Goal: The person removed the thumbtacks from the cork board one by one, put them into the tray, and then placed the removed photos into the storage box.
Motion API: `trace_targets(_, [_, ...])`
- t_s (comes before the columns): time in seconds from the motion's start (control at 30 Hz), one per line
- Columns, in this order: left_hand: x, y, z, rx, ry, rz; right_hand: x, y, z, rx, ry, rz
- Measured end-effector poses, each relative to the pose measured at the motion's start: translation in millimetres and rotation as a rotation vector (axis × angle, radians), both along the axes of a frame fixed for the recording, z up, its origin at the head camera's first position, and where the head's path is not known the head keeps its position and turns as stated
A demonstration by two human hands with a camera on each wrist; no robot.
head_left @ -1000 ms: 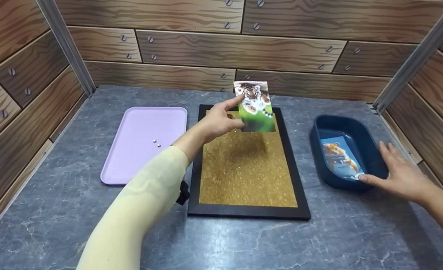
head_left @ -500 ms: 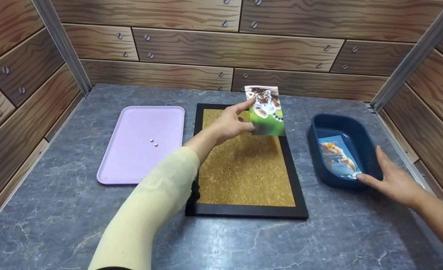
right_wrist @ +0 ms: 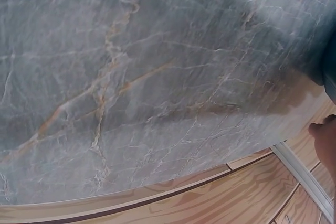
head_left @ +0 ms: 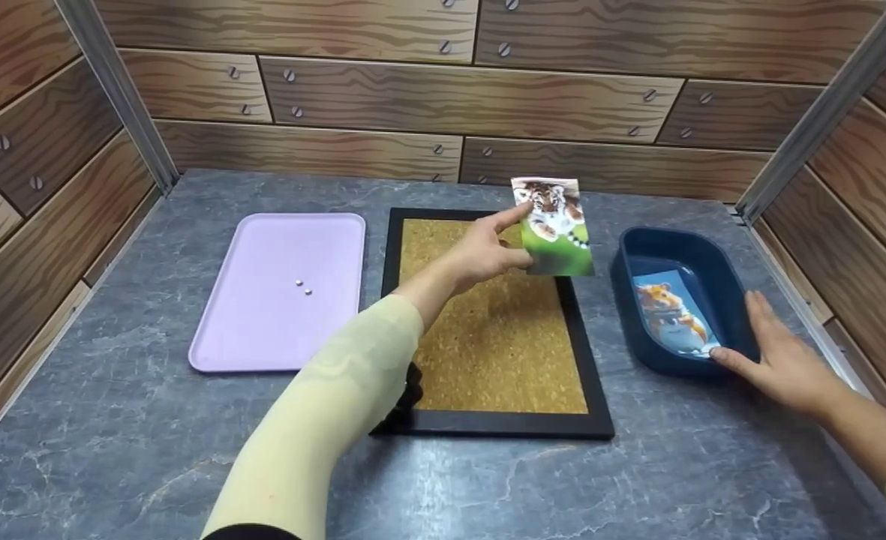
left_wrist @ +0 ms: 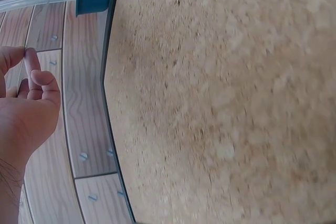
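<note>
In the head view my left hand [head_left: 480,259] pinches a tiger cub picture card [head_left: 559,236] between index finger and thumb, holding it up over the far right corner of a black-framed cork board [head_left: 499,352]. Seen from the left wrist, the same hand [left_wrist: 31,108] is beyond the board, its fingers bent and the card hard to make out. My right hand [head_left: 791,367] holds the near right corner of a dark blue plastic bin [head_left: 720,289], thumb at the front rim and fingers along the outer side wall. A hamster picture card [head_left: 679,315] lies inside the bin.
A lilac tray [head_left: 277,322] sits left of the board, bearing two small round silvery pieces [head_left: 304,287]. The grey marbled tabletop [head_left: 518,495] is bounded by wood-patterned walls [head_left: 382,97] at the back and both sides.
My left hand has carried the tiger card to the right and slightly lower. My right hand's fingers, spread beside the bin earlier, have come in against it. The view has shifted slightly.
</note>
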State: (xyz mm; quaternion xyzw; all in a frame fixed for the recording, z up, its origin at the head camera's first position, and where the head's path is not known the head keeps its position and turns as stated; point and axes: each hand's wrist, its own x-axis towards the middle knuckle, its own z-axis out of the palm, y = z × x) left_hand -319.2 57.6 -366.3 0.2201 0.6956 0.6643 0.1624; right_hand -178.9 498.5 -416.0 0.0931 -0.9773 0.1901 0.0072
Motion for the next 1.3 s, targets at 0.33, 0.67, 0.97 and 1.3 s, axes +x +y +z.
trace_targets(0.33, [0.1,20.5,-0.7,0.004,-0.011,-0.003,1.9,1.7,-4.6,0.007,0.062,0.009])
trace_targets(0.67, [-0.1,40.4,-5.9,0.020,0.004,-0.007,2.1,-1.3,-6.0,-0.008,0.070,0.013])
trace_targets(0.97, [2.5,59.4,-8.6,0.023,0.010,-0.005,2.7,0.4,-8.6,-0.010,0.083,0.023])
trace_targets(1.3, [6.4,83.3,-11.4,-0.011,0.070,-0.025,2.0,2.6,-8.1,-0.011,0.080,0.022])
